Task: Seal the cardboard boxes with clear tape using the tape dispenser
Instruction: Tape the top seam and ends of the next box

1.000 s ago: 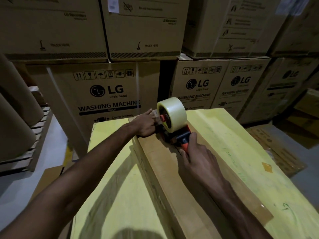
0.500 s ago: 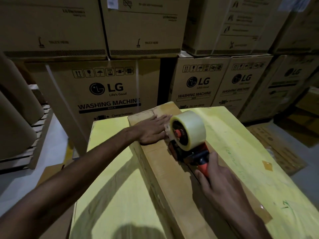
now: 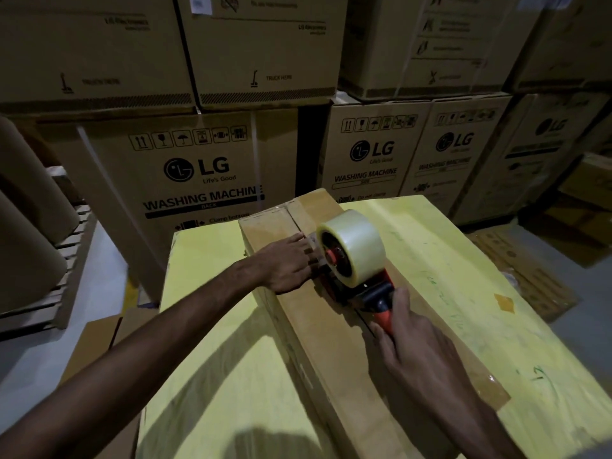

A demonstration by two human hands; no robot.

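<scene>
Long cardboard box (image 3: pixel 331 352) lay on the yellow worktop (image 3: pixel 212 342), left hand (image 3: pixel 288 266) flat on its top, fingers straight, tape dispenser (image 3: pixel 356 256) just beside those fingertips, right hand (image 3: pixel 414 346) behind it, fingers curled round its orange handle.

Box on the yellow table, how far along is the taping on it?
Done: the tape start looks stuck down near the far end, where the left hand presses flat on the box. In hand: the right hand grips the dispenser, which sits on the top seam not far from that end. Left: the seam from the dispenser to the near end looks untaped.
</scene>
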